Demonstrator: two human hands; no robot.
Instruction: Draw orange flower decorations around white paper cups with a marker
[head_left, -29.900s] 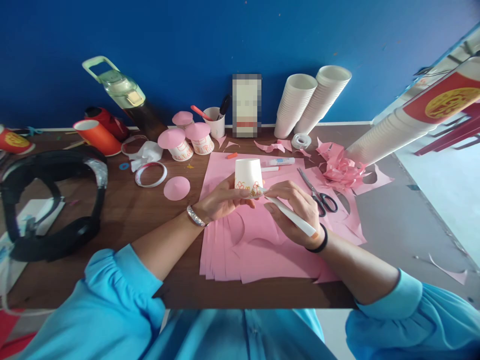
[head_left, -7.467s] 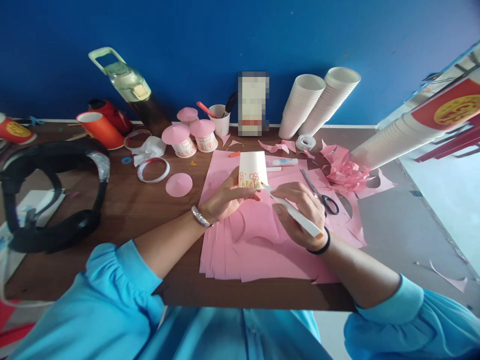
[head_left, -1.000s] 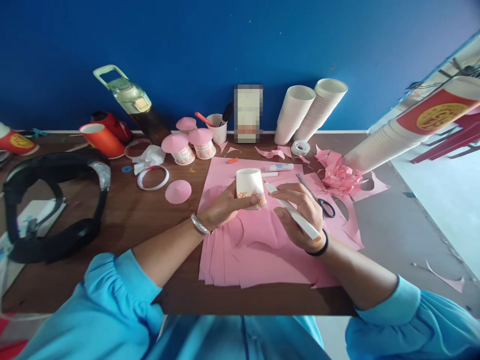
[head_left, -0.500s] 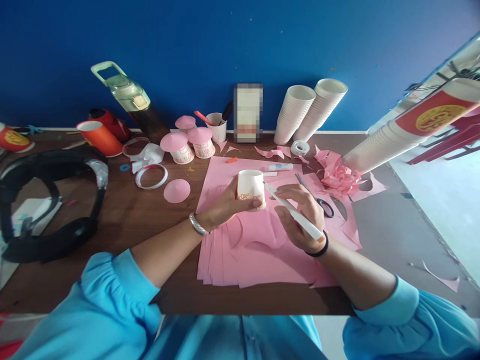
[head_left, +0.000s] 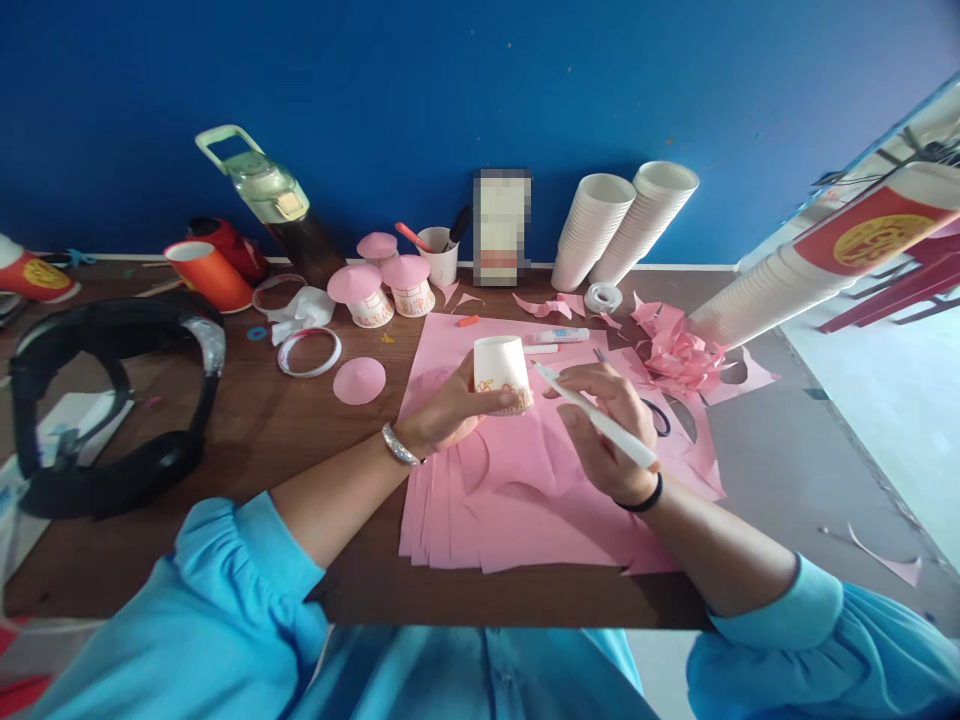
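My left hand (head_left: 450,408) is wrapped round a white paper cup (head_left: 498,362) that has orange flower drawings near its lower edge. In my right hand (head_left: 611,425) is a white marker pen (head_left: 600,418), its tip pointing at the cup's right side with a small gap between. Both hands are above a stack of pink paper sheets (head_left: 517,520). A pair of scissors (head_left: 658,418) lies partly hidden behind my right hand. Beyond the cup lie an orange pen cap (head_left: 468,321), a glue stick (head_left: 564,335) and a white stick with a red end (head_left: 541,349).
Decorated cups with pink cone tops (head_left: 362,295) stand at the back left, with a loose pink cone (head_left: 359,381) before them. Left are a bottle (head_left: 281,205) and a black headset (head_left: 112,500). Cup stacks (head_left: 592,230), crumpled pink paper (head_left: 679,345) and a phone (head_left: 501,230) line the back.
The cup has tilted and turned slightly in my left hand, showing more of its flowers. The pen tip has drawn a little away from the cup. The view has shifted slightly.
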